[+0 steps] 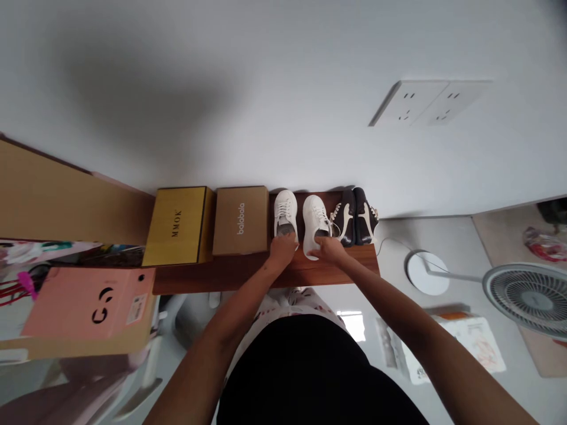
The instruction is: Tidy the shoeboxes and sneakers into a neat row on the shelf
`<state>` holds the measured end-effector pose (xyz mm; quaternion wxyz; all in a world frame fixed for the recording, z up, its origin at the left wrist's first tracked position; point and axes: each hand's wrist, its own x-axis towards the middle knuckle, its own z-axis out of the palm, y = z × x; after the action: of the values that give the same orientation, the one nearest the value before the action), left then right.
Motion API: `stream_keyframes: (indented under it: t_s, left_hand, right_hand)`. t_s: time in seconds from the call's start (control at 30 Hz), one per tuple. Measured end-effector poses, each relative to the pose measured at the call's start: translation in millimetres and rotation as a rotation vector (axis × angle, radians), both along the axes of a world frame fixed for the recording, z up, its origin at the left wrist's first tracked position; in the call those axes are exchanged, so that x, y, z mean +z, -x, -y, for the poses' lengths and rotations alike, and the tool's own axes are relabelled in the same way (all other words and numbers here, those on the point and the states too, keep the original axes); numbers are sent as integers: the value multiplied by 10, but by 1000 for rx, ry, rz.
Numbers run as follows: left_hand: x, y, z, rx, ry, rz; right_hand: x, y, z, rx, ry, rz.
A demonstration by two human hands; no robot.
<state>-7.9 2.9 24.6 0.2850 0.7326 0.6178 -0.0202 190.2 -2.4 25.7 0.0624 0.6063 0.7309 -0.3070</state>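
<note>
Two white sneakers stand side by side on a dark wooden shelf [248, 274], toes toward the wall. My left hand [282, 249] is closed over the heel of the left white sneaker [285, 212]. My right hand [330, 248] grips the heel of the right white sneaker [314, 221]. A pair of black sneakers with white stripes [357, 215] stands just right of them, touching the wall.
A brown cardboard box marked balabala [240, 220] and a yellow box marked MMOK [177, 226] sit left on the shelf. A pink box [88, 304] lies lower left. A white fan [525, 292] with round base [427, 273] stands right. Wall sockets [427, 101] are above.
</note>
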Motion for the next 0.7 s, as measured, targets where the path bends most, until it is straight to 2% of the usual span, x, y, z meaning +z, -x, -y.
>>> stream_keyframes:
  t_s: [0.1,0.23,0.4,0.7]
  left_hand:
    - [-63,-80,18,-7,-5,1]
    - [-188,-132,39,50,6,42]
    - [-302,-173,58,161,-19,146]
    - [-328,-251,-21,275,50,209]
  right_hand:
    - [44,118,-77,112,10,156]
    - [27,224,-160,174,47,229]
    - [-23,298,-215,177,79,224]
    - [-117,362,-290,152,96,222]
